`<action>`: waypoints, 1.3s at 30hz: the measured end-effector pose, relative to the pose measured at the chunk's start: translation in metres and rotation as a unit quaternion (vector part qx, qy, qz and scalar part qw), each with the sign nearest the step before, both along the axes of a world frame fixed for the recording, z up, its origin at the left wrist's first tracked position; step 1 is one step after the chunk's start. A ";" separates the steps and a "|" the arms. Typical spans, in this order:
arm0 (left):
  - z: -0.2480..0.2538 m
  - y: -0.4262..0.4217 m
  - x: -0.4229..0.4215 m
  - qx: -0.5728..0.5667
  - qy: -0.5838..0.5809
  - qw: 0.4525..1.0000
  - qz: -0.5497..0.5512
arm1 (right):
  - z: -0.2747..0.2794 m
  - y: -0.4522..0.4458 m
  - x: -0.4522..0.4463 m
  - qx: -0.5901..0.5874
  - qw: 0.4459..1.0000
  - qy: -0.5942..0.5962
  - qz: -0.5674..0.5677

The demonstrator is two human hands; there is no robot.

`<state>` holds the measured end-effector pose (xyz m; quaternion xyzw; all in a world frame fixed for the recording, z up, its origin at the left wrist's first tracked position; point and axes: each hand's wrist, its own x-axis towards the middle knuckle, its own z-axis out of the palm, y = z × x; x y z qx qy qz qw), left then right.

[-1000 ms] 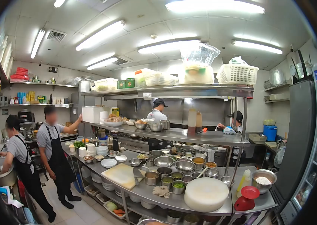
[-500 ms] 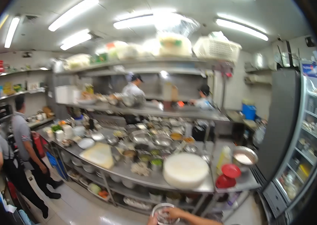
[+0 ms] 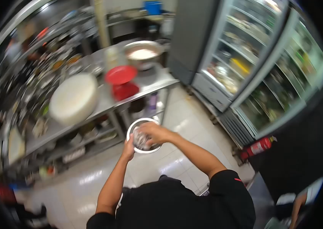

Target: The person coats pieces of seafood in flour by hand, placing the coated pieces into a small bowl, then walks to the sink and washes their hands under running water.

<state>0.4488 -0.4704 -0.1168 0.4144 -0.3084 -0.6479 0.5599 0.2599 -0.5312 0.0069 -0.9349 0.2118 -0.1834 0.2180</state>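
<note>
A white-rimmed bowl is held above the floor in front of my body. My left hand grips its left side, with the thumb up along the rim. Inside lie small greyish-white and pinkish food pieces, too blurred to name. My right hand reaches in over the far right rim, its fingers curled down among the pieces. The fingertips are hidden, so what they pinch does not show.
Ahead stands a steel counter with a red kitchen scale, a thick round white chopping block and a large metal bowl. Glass-door fridges line the right, near a fire extinguisher. Another person's arm shows lower right.
My view has swung right and down, bringing the bowl, both my arms and the fridges into fuller view. My left hand still holds the bowl, and my right hand is still inside it.
</note>
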 end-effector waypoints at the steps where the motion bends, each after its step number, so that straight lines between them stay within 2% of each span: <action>1: 0.008 -0.013 -0.028 0.005 -0.002 1.000 -0.024 | -0.003 -0.006 -0.028 -0.055 0.998 0.035 -0.017; 2: 0.018 -0.025 -0.054 0.006 0.014 0.997 -0.072 | -0.004 -0.003 -0.048 -0.045 0.996 0.063 -0.036; 3: 0.024 -0.037 -0.079 0.010 0.030 0.992 -0.120 | 0.007 0.008 -0.066 -0.021 0.986 0.104 -0.129; 5: 0.021 -0.053 -0.132 -0.002 0.070 0.986 -0.151 | -0.026 -0.002 -0.102 0.086 0.975 0.043 -0.199; 7: 0.011 -0.066 -0.178 0.007 0.055 0.977 -0.208 | -0.026 0.004 -0.147 0.062 0.958 0.003 -0.281; 9: 0.010 -0.075 -0.226 0.012 0.048 0.968 -0.246 | -0.031 0.001 -0.192 0.055 0.935 0.054 -0.347; 11: 0.019 -0.081 -0.272 -0.007 0.024 0.960 -0.279 | -0.034 0.001 -0.234 0.039 0.903 0.053 -0.425; 13: -0.002 -0.101 -0.301 0.024 0.024 0.947 -0.321 | -0.020 0.010 -0.264 0.032 0.854 0.080 -0.513; 14: 0.008 -0.102 -0.318 0.043 0.005 0.942 -0.332 | -0.030 0.005 -0.279 0.036 0.837 0.090 -0.539; 16: 0.028 -0.103 -0.352 0.055 -0.030 0.933 -0.354 | -0.046 0.005 -0.311 0.048 0.840 -0.010 -0.540; 17: 0.025 -0.110 -0.371 0.045 -0.040 0.927 -0.369 | -0.074 -0.008 -0.338 -0.025 0.893 -0.053 -0.447; 18: 0.027 -0.115 -0.387 0.003 -0.032 0.916 -0.401 | -0.053 0.002 -0.352 0.072 0.885 -0.093 -0.450; 19: 0.026 -0.122 -0.402 0.005 -0.013 0.905 -0.425 | -0.006 0.020 -0.358 0.081 0.850 0.076 -0.516; 20: 0.017 -0.131 -0.423 -0.043 0.020 0.893 -0.447 | -0.053 0.004 -0.377 -0.076 0.799 0.062 -0.594; 21: 0.040 -0.120 -0.447 -0.038 0.045 0.881 -0.470 | -0.031 0.029 -0.390 -0.044 0.752 0.176 -0.633; 23: 0.046 -0.113 -0.486 -0.033 -0.070 0.896 -0.437 | -0.048 0.037 -0.422 -0.117 0.686 0.167 -0.699; 24: 0.033 -0.118 -0.509 -0.036 -0.065 0.884 -0.461 | -0.060 0.037 -0.437 -0.139 0.658 0.164 -0.722; 26: -0.004 -0.143 -0.558 -0.129 -0.097 0.859 -0.486 | -0.074 0.022 -0.479 0.052 0.651 -0.100 -0.751; 27: -0.011 -0.156 -0.583 -0.194 -0.141 0.819 -0.521 | -0.072 0.021 -0.496 0.053 0.639 -0.100 -0.761; 29: -0.032 -0.177 -0.616 -0.153 -0.129 0.815 -0.543 | -0.071 0.020 -0.525 0.091 0.551 -0.163 -0.813; 30: -0.018 -0.174 -0.629 -0.114 -0.120 0.816 -0.553 | -0.080 0.012 -0.542 0.084 0.539 -0.188 -0.817; 31: 0.004 -0.170 -0.641 -0.076 -0.111 0.817 -0.561 | -0.075 0.008 -0.554 0.090 0.533 -0.183 -0.821; 33: 0.041 -0.168 -0.665 -0.001 -0.095 0.815 -0.571 | -0.045 0.007 -0.580 0.051 0.670 -0.127 -0.729; 34: 0.048 -0.175 -0.676 0.034 -0.090 0.813 -0.575 | -0.029 0.003 -0.594 0.063 0.686 -0.092 -0.719; 35: 0.044 -0.185 -0.690 0.037 -0.090 0.810 -0.579 | -0.025 -0.003 -0.600 0.066 0.682 -0.091 -0.722; 36: 0.036 -0.195 -0.709 0.025 -0.016 0.798 -0.602 | -0.024 -0.007 -0.605 -0.029 0.619 -0.044 -0.784; 37: 0.026 -0.207 -0.727 0.012 0.056 0.781 -0.622 | -0.027 -0.016 -0.612 -0.045 0.587 -0.016 -0.808; 38: 0.018 -0.217 -0.747 -0.040 0.038 0.772 -0.633 | -0.031 -0.026 -0.619 -0.058 0.553 0.012 -0.831; 39: 0.021 -0.220 -0.760 -0.010 0.045 0.781 -0.623 | -0.034 -0.035 -0.627 -0.068 0.518 0.039 -0.852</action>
